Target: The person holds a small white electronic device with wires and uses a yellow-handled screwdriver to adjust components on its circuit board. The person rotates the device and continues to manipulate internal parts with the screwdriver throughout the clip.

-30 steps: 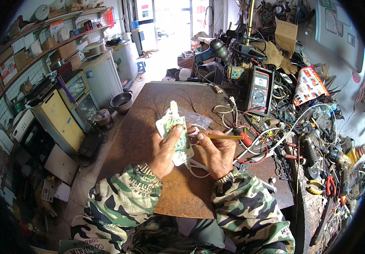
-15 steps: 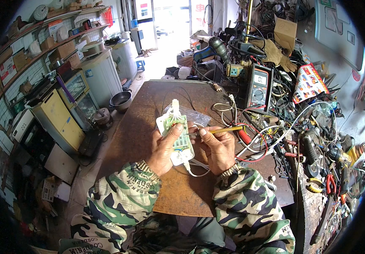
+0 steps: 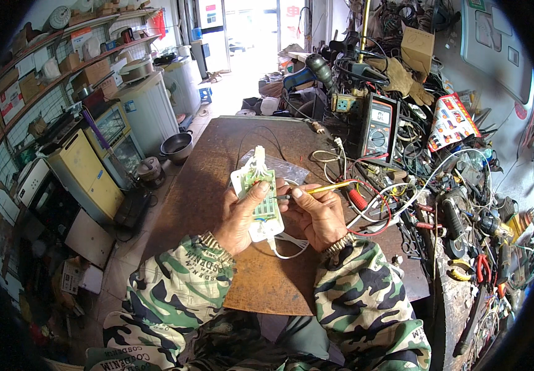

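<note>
My left hand (image 3: 242,216) grips a green circuit board (image 3: 266,207) in an open white plastic housing (image 3: 266,233), its thumb pressed onto the board's face. White wires run to a white connector (image 3: 259,152) at the far end. From the near end comes a white cable (image 3: 288,253). Pinched in my right hand (image 3: 319,213) is a slim yellow-handled tool (image 3: 329,187) with a dark front part. Its tip points left at the board's right side; I cannot tell whether it touches. Fingers of both hands are partly hidden.
The brown worktable (image 3: 211,151) carries a clear plastic bag (image 3: 288,171) behind the board. A multimeter (image 3: 378,130) with red and black leads stands at the right back, beside tangled cables. Pliers (image 3: 483,269) and other tools crowd the right edge. A pot (image 3: 177,146) is on the left floor.
The yellow-handled tool has turned slightly in my right hand, and its dark front now reaches the board's right side. The left hand and board have hardly moved.
</note>
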The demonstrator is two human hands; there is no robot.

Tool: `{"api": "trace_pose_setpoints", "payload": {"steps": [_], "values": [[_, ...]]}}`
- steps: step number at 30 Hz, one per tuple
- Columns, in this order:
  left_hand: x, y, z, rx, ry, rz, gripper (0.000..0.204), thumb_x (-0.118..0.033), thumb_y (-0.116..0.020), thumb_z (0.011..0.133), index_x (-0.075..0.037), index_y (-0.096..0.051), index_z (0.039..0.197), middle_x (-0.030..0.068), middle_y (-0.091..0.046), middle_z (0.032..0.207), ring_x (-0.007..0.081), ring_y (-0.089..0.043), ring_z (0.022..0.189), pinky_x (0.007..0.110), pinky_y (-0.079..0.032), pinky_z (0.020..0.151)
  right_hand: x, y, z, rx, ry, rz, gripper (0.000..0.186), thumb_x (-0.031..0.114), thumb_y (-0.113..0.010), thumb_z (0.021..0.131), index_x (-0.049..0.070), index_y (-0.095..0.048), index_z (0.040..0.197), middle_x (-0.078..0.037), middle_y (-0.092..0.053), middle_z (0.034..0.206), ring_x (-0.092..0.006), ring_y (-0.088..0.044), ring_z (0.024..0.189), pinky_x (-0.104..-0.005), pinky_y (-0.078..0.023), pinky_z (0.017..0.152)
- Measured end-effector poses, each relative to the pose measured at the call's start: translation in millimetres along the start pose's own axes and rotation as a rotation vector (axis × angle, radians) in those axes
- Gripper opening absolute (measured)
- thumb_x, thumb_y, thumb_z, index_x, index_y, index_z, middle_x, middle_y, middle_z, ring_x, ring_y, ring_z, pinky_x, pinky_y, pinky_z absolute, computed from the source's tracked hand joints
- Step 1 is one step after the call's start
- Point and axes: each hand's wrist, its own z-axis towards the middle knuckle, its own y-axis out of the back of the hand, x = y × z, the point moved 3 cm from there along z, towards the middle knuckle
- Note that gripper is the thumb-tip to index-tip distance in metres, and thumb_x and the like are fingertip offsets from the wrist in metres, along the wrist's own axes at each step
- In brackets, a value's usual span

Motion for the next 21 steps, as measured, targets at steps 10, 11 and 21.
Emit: {"api": "trace_pose_setpoints", "payload": {"steps": [10, 11, 21], "values": [[1.5, 0.5, 0.0, 0.047, 0.023, 0.043, 0.036, -0.022, -0.061, 0.095, 0.001, -0.056, 0.121, 0.016, -0.065, 0.114, 0.0235, -0.066, 0.099, 0.038, -0.058, 0.083, 11.7, -4.0, 0.0, -0.032, -0.005, -0.094, 0.011, 0.003, -0.061, 0.092, -0.005, -0.068, 0.093, -0.014, -0.069, 0.089, -0.0193, -0.066, 0.078, -0.0319, -0.054, 0.075], [1.2, 1.1, -0.7, 0.039, 0.019, 0.049, 0.036, -0.022, -0.061, 0.095, 0.001, -0.056, 0.121, 0.016, -0.065, 0.114, 0.0235, -0.066, 0.099, 0.038, -0.058, 0.083, 11.7, -5.0, -0.1, -0.018, 0.025, -0.115, 0.011, 0.003, -0.061, 0.092, -0.005, -0.067, 0.093, -0.014, -0.07, 0.089, -0.0193, -0.066, 0.078, -0.0317, -0.054, 0.075], [0.1, 0.7, 0.6, 0.009, 0.018, 0.012, 0.036, -0.023, -0.062, 0.094, 0.002, -0.057, 0.12, 0.0162, -0.065, 0.113, 0.0248, -0.066, 0.1, 0.039, -0.058, 0.084, 9.1, -4.0, -0.1, -0.009, 0.04, -0.047, 0.011, 0.004, -0.061, 0.093, -0.005, -0.066, 0.094, -0.014, -0.069, 0.091, -0.0198, -0.066, 0.08, -0.0316, -0.054, 0.076]]}}
